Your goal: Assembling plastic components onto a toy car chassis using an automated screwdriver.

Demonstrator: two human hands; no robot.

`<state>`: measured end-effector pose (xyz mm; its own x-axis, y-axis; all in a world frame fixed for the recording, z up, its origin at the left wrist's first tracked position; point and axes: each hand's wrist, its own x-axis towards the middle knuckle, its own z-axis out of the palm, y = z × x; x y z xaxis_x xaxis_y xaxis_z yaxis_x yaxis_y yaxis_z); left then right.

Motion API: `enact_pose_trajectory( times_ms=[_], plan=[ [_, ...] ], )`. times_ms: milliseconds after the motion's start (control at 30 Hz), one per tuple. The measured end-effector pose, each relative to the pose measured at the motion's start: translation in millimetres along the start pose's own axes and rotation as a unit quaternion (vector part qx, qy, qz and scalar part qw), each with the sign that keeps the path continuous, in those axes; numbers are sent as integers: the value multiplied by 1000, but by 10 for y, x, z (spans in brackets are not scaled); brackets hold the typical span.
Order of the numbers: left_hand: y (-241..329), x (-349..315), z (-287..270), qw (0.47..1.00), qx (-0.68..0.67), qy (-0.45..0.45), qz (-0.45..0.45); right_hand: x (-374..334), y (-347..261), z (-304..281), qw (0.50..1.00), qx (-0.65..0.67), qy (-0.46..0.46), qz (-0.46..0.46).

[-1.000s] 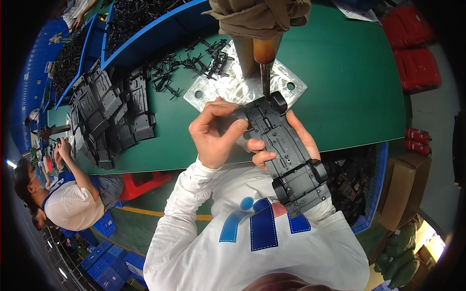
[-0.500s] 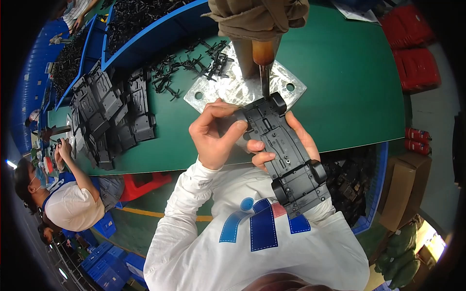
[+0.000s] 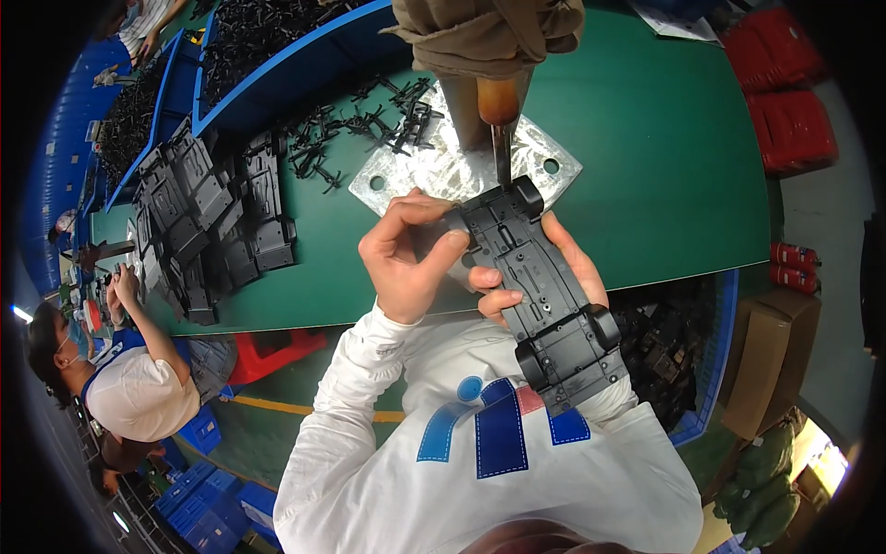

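I hold a black toy car chassis (image 3: pixel 543 294), underside up, over the front edge of the green table (image 3: pixel 664 185). My left hand (image 3: pixel 406 254) pinches its far left corner. My right hand (image 3: pixel 544 268) cradles the chassis from beneath, its fingers showing on both sides. The metal tip of a hanging screwdriver (image 3: pixel 498 120) with an orange-brown body touches the chassis's far end. A cloth wrap covers the tool's top. Below it lies a shiny metal plate (image 3: pixel 434 175).
Small black plastic parts (image 3: pixel 360 125) are scattered beside the plate. Stacked black chassis pieces (image 3: pixel 203 222) sit at the table's left. Blue bins (image 3: pixel 268 46) of black parts line the far side. Another person (image 3: pixel 129 379) works at lower left. Cardboard boxes (image 3: pixel 771 369) stand at right.
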<state>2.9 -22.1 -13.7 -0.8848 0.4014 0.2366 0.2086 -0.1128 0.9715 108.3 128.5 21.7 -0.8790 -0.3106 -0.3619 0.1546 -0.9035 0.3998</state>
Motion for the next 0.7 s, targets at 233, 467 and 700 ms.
enact_pose_trajectory(
  times_ms=[233, 467, 700],
  plan=[
    [14, 1, 3, 1000, -7, -3, -4, -1, 12, 10, 1000, -8, 1, -7],
    [11, -8, -5, 1000, -1, 0, -3, -3, 1, -14, 1000, -6, -5, 5],
    [-5, -11, -10, 1000, 10, -1, -4, 2, 21, -36, 1000, -8, -5, -12]
  ],
)
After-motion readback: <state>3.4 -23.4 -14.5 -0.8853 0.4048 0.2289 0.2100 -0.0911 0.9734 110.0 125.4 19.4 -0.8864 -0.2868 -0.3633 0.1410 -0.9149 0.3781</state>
